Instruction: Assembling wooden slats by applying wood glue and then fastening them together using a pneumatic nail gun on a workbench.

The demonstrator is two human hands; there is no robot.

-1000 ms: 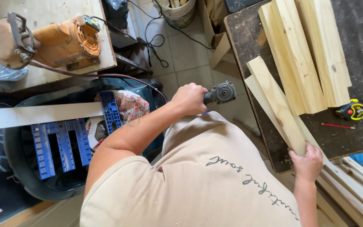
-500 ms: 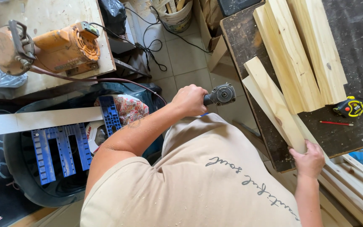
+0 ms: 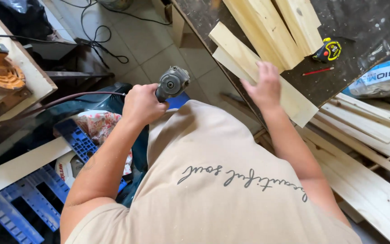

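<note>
The left hand (image 3: 141,105) is closed in a full fist around the body of the angle grinder (image 3: 172,82), held off the edge of the dark workbench (image 3: 353,27) with its head towards the wood. The right hand (image 3: 262,86) lies open, fingers spread flat on the pale wooden plank (image 3: 299,106), which overhangs the bench edge.

Step in hand, as judged: steadying the plank with the grinder at the ready. Any next move calls for firm downward pressure on the plank, fingers clear of the grinder head, and slack in the cable (image 3: 46,106). A tape measure (image 3: 329,49) and a red pencil (image 3: 318,71) lie nearby.
</note>
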